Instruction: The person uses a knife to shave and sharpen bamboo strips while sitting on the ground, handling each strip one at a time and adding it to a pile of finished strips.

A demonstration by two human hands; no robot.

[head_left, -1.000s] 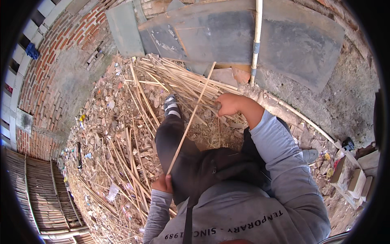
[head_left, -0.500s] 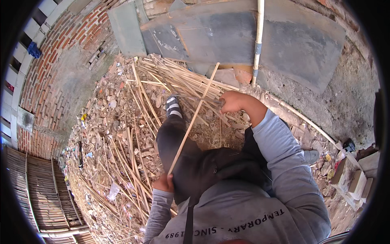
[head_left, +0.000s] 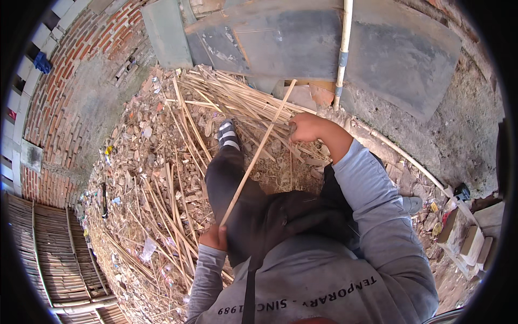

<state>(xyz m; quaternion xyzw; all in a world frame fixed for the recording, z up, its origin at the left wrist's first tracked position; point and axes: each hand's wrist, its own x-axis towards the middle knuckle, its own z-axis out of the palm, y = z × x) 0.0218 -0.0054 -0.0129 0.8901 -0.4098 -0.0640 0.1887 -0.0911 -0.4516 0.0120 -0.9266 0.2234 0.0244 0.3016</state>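
Note:
My left hand [head_left: 213, 237] is closed around the lower end of a long pale bamboo strip [head_left: 258, 155], beside my left thigh. The strip slants up and away to the right, its far end free in front of the pile. My right hand [head_left: 307, 128] is closed in a fist just right of the strip's upper part. A dark knife handle [head_left: 292, 128] shows at its knuckles; the blade is hard to make out against the bamboo behind. Beyond my left foot, a heap of split bamboo strips [head_left: 232, 92] lies on the ground.
More loose strips [head_left: 170, 216] lie on the rubble at left. Grey sheets [head_left: 291, 43] and a white upright pipe [head_left: 342, 54] stand at the back wall. A bamboo slat panel [head_left: 51, 248] is at far left. Pale blocks [head_left: 469, 243] sit at right.
The bamboo strip has shifted slightly, its lower end down and left with my left hand. My right hand has moved a little up and left.

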